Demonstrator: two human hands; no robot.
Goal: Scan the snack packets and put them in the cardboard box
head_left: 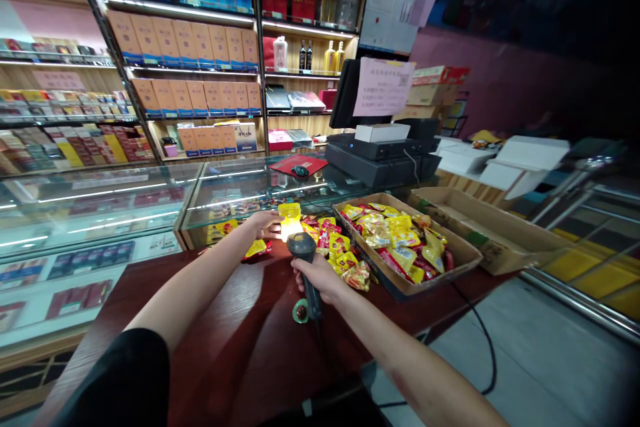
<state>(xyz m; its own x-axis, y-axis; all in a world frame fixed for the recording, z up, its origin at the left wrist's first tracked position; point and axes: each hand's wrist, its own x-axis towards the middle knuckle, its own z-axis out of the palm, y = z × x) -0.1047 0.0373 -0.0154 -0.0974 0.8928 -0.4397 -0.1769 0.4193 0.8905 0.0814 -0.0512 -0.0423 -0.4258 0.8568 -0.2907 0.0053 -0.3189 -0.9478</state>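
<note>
In my right hand (320, 275) is a dark handheld barcode scanner (301, 248), its head tilted away from me. Its bright light falls on a small yellow snack packet (289, 213) that my left hand (267, 224) pinches just beyond the scanner head. Around and behind both hands lie several loose yellow and red snack packets (342, 247) on the dark red counter (220, 320). Below the scanner handle sits a small round green item (301, 311) with a brown centre.
An open cardboard box (420, 290) full of snack packets stands on the right, beside another open carton (480, 220). Behind are a monitor (346, 93), a black mouse (300, 171) and a glass display case (100, 213). A cable (493, 347) hangs at lower right.
</note>
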